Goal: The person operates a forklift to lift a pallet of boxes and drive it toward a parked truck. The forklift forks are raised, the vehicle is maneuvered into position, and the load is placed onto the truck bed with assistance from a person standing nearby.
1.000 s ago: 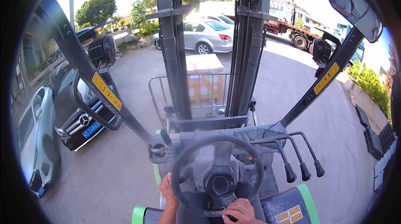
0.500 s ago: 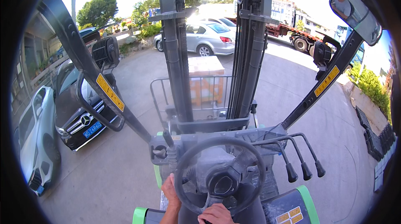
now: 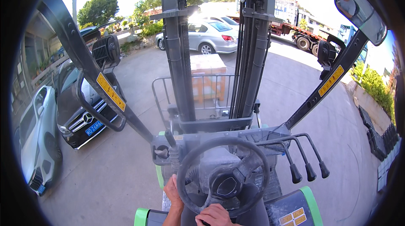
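A black steering wheel (image 3: 265, 171) stands in front of me on a forklift. My right hand (image 3: 215, 215) is closed at the wheel's lower rim, over a small dark part that looks like a knob. Beside the wheel's left rim, my left hand (image 3: 172, 192) has its fingers curled and thumb up; what it grips is hidden. Just beyond that hand rises a black lever (image 3: 170, 138) with a ribbed sleeve. Three bent control levers with black knobs (image 3: 310, 171) stand to the right of the wheel, untouched.
Past the forklift mast (image 3: 179, 65) and load guard (image 3: 158, 99), a wrapped load (image 3: 207, 63) sits over orange slats. A silver car (image 3: 211, 36) and a flatbed truck (image 3: 291, 30) stand farther off. A black car (image 3: 84, 112) and a light car (image 3: 38, 137) are on the left; dark stacked pieces (image 3: 375, 141) lie right.
My right hand has shifted slightly left along with the bottom of the wheel. The parked cars on the left sit slightly farther right in view. My left hand stays in place.
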{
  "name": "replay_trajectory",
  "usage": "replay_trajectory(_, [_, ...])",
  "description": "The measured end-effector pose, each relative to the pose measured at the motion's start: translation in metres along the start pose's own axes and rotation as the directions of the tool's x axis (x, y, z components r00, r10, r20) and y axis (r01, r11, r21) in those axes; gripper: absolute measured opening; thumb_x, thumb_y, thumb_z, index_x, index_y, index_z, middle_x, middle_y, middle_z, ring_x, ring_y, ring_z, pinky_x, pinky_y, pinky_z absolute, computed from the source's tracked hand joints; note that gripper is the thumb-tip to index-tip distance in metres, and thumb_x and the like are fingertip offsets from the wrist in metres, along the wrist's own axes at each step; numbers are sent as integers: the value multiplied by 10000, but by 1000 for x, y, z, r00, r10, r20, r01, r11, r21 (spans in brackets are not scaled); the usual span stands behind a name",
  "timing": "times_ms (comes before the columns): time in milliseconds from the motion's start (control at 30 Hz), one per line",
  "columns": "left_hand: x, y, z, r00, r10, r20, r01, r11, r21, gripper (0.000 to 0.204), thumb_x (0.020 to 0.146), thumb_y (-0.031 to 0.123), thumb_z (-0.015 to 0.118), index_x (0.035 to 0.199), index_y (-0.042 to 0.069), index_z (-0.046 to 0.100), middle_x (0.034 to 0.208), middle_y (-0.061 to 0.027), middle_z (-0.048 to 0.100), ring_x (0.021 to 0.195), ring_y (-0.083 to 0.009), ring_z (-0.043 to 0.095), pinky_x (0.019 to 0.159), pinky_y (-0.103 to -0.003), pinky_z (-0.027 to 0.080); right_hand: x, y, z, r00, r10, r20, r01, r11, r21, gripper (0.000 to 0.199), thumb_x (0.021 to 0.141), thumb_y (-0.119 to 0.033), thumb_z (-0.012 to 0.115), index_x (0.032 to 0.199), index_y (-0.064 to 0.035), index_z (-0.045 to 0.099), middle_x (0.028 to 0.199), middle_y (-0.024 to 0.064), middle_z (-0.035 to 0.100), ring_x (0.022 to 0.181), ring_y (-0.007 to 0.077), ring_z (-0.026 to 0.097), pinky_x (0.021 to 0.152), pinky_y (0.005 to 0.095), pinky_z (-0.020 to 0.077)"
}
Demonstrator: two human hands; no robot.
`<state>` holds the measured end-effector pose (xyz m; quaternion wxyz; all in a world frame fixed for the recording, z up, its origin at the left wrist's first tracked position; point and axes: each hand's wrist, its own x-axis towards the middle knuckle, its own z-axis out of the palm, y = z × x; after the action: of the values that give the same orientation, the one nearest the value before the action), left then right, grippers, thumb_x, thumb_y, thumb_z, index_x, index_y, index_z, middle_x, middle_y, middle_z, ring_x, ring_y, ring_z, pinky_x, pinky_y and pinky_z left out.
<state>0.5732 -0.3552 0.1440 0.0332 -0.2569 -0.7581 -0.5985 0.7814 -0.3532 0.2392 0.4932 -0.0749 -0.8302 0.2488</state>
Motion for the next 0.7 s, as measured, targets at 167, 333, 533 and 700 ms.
replay_trajectory(167, [0, 0, 3, 1000, 25, -3, -25, 997, -70, 434, 1093, 248, 531, 756, -22, 571, 564, -115, 485, 550, -144, 405, 511, -386, 390, -2, 1, 0, 999, 36, -17, -36, 999, -5, 216, 703, -39, 816, 872, -88, 693, 864, 82, 647, 773, 297, 639, 757, 456, 534])
replay_trajectory(333, [-2, -2, 3, 999, 32, 9, -32, 999, -42, 432, 1101, 263, 516, 780, -20, 575, 587, -90, 491, 574, -128, 415, 516, -368, 388, -6, 5, -2, 999, 33, 5, -33, 999, 5, 223, 707, -48, 822, 885, -87, 693, 881, 83, 650, 804, 302, 647, 777, 462, 543])
replay_trajectory(533, [-2, -2, 1, 987, 161, 18, -161, 986, 49, 379, 1092, 259, 528, 833, -6, 606, 609, -77, 499, 598, -111, 421, 524, -346, 386, -8, 4, -6, 998, 59, -18, -59, 998, -7, 208, 716, -48, 815, 881, -89, 695, 896, 80, 658, 825, 291, 657, 796, 461, 547])
replay_trajectory(700, [-4, -2, 0, 986, 165, 28, -166, 984, 58, 260, 1047, 173, 564, 874, -5, 640, 623, -72, 517, 609, -104, 445, 530, -334, 397, -11, 3, -19, 997, 72, 25, -71, 997, -10, 189, 717, -54, 818, 861, -89, 701, 902, 79, 667, 838, 275, 667, 812, 458, 551])
